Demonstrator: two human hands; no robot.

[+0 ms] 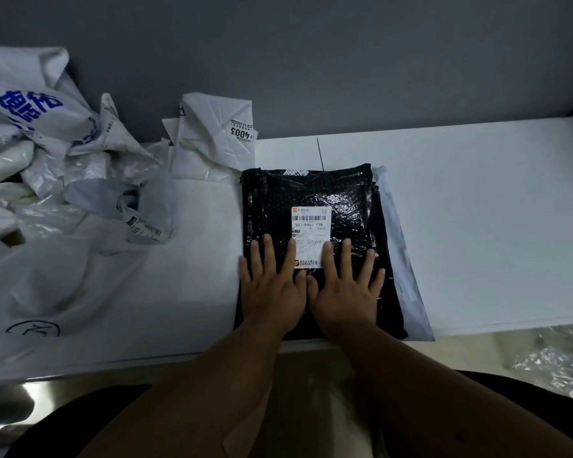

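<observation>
Nearest on my feed, two bare forearms come up from the bottom edge and cross the front lip of the flat white tabletop; to their right, below the table's edge, lies some crinkled clear plastic film; the left hand and the right hand lie palm down, side by side, fingers straight and fanned apart, thumbs touching each other, both pressing flat on the near half of the glossy black bubble-wrap mailer; nothing is pinched or gripped; the left forefinger and the right forefinger rest on the lower edges of the white rectangular shipping label, which is stuck near the middle of the black mailer and carries a barcode; that mailer lies flat at the table's front edge, just in front of me, and under it a pale grey flat plastic mailer shows as a strip along its right side; behind the package I see a thin dark line on the table, and I cannot tell what it is; further left, a crumpled grey plastic bag with a barcode sticker lies on the table, and beyond it a loose heap of white plastic courier bags with blue lettering fills the left side; one creased white bag printed 4003 stands just behind the black mailer's far left corner; a plain dark grey wall closes the view
</observation>
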